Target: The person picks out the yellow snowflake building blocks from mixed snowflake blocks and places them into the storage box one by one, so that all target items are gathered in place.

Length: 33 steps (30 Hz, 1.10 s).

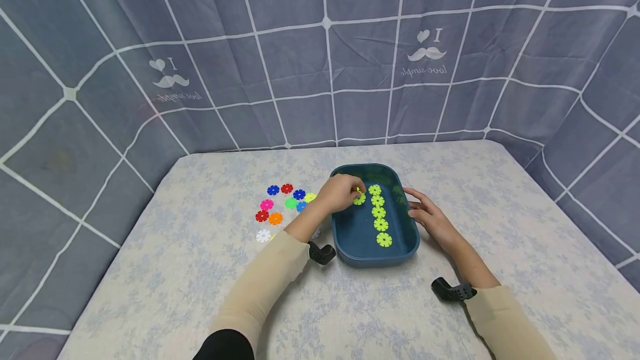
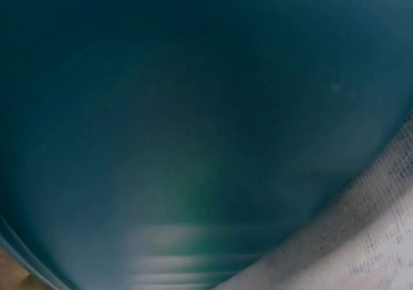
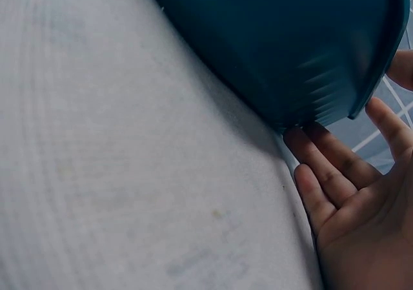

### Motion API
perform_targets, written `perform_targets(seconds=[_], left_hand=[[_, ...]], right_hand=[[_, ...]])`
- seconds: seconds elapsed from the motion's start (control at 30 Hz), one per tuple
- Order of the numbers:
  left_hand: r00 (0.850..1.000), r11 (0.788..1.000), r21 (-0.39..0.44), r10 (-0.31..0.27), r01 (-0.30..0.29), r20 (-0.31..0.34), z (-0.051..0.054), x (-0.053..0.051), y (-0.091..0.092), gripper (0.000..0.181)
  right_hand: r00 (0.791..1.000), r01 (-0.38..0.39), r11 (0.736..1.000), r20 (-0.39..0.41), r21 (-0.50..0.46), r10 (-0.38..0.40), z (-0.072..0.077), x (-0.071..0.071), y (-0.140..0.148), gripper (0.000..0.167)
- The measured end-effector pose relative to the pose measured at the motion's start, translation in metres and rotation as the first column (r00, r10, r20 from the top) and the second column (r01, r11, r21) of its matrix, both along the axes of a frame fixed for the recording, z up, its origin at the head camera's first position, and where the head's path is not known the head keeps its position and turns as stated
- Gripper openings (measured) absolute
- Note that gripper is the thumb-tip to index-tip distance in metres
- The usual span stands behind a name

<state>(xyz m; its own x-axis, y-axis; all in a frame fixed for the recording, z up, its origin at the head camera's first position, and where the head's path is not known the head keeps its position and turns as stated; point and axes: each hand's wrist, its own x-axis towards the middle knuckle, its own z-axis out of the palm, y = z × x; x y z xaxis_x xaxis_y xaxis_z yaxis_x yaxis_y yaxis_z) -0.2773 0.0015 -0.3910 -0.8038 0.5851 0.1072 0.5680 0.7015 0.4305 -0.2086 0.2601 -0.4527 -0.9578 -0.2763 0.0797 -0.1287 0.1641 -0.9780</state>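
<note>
A dark teal tray (image 1: 357,232) sits on the table. Inside it, several yellow-green notched discs (image 1: 378,213) form a column down the middle. My left hand (image 1: 340,192) reaches over the tray's left rim, its fingers pinching a yellow-green disc (image 1: 359,199) near the far left inside; the fingers partly cover it. Along the tray's right wall, my right hand (image 1: 434,221) touches the outside with extended fingers. The right wrist view has that hand (image 3: 368,206) with fingertips against the tray's outer wall (image 3: 258,44). Only the blurred tray wall (image 2: 206,109) fills most of the left wrist view.
Left of the tray, loose notched discs lie scattered, among them an orange one (image 1: 275,219), a pink one (image 1: 267,205), a white one (image 1: 263,235) and a red one (image 1: 287,188). My left forearm hides some. A grey curtain (image 1: 300,71) hangs behind the table (image 1: 175,271).
</note>
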Motion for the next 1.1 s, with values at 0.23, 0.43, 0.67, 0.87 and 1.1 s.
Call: perform_targets(seconds=[0.23, 0.43, 0.67, 0.87, 1.1], left_hand=[[0.999, 0.999, -0.051, -0.013, 0.011, -0.04, -0.005, -0.002, 0.004, 0.017], [0.997, 0.991, -0.136, -0.005, -0.006, -0.078, -0.008, -0.003, 0.008, 0.017], [0.996, 0.972, -0.235, 0.002, -0.023, -0.089, -0.005, -0.002, 0.01, 0.017], [0.992, 0.939, -0.337, 0.026, -0.067, -0.124, -0.004, -0.002, 0.014, 0.022], [0.991, 0.916, -0.391, 0.041, -0.09, -0.131, -0.007, 0.002, 0.015, 0.031]], right_hand=[[1.0, 0.004, 1.0, 0.006, 0.0, -0.004, 0.002, 0.001, -0.003, 0.057], [1.0, 0.007, 1.0, 0.006, -0.008, -0.007, 0.001, 0.002, -0.003, 0.058], [1.0, 0.006, 1.0, 0.008, -0.002, -0.006, 0.0, 0.001, -0.001, 0.058], [1.0, 0.009, 1.0, -0.004, -0.002, -0.009, 0.002, -0.001, 0.0, 0.057], [1.0, -0.001, 1.0, -0.007, -0.004, 0.001, 0.003, 0.002, -0.002, 0.057]])
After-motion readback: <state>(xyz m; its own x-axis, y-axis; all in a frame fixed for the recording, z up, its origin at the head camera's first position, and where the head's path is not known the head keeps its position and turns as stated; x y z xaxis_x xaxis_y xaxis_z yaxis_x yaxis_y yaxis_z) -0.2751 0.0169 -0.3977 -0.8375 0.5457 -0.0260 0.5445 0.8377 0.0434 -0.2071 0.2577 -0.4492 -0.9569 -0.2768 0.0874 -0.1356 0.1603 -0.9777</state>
